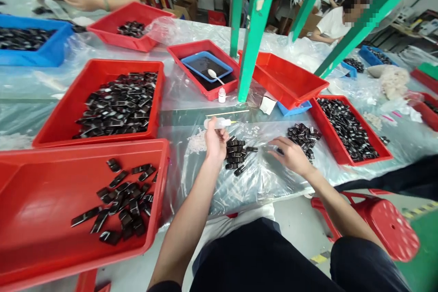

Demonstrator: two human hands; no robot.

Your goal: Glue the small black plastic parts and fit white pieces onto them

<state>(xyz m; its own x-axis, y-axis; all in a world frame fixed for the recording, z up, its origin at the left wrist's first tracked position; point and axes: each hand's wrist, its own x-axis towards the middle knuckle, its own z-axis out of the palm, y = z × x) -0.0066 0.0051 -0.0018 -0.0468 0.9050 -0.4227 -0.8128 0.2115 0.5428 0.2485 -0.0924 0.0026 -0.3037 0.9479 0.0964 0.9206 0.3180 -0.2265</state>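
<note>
My left hand [216, 142] is closed round a small white squeeze bottle [222, 122] with a thin yellowish tip pointing right. Just right of and below that hand, several glossy black plastic pieces [236, 154] lie side by side in a rough block on the plastic-covered table. My right hand [292, 155] is bent over the table, with a dark piece [280, 151] showing between thumb and fingers. Beside it lies a loose heap of the same black pieces [304, 137]. Small white bits [197, 141] are scattered left of my left hand.
Red trays of black pieces stand left [160, 100], near left [164, 182] and right [383, 157]. Beyond are a thin stick [227, 113], a small white bottle [222, 96] and a green post [255, 32]. A red stool [393, 228] is at right; co-workers sit across.
</note>
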